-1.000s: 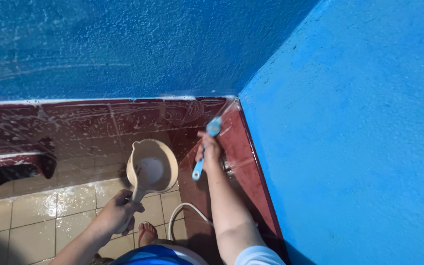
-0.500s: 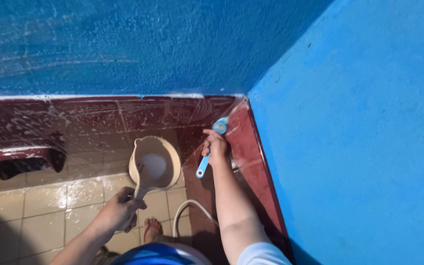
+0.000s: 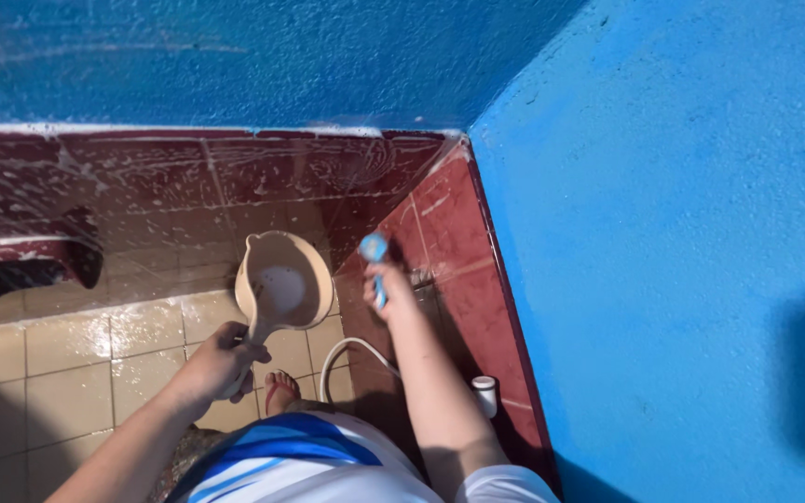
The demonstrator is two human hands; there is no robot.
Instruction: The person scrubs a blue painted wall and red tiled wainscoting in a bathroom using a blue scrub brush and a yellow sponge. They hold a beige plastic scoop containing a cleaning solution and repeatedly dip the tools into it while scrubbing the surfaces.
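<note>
Centrally in the frame, the beige water dipper (image 3: 283, 284) hangs over the wet tiled floor (image 3: 67, 349), its handle gripped by the left hand (image 3: 225, 361). Just right, the right hand (image 3: 386, 287) clasps a blue brush (image 3: 374, 250) against the soapy maroon wall tiles (image 3: 449, 233).

Wet beige tiled floor (image 3: 67, 363) bears soapy streaks, a white hose (image 3: 342, 359) and a sandalled foot (image 3: 279, 389).

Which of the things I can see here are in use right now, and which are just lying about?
In use:
- left hand holding beige dipper
- right hand holding blue brush by soapy maroon wall tiles

Lying about:
- white hose
- white cap
</note>
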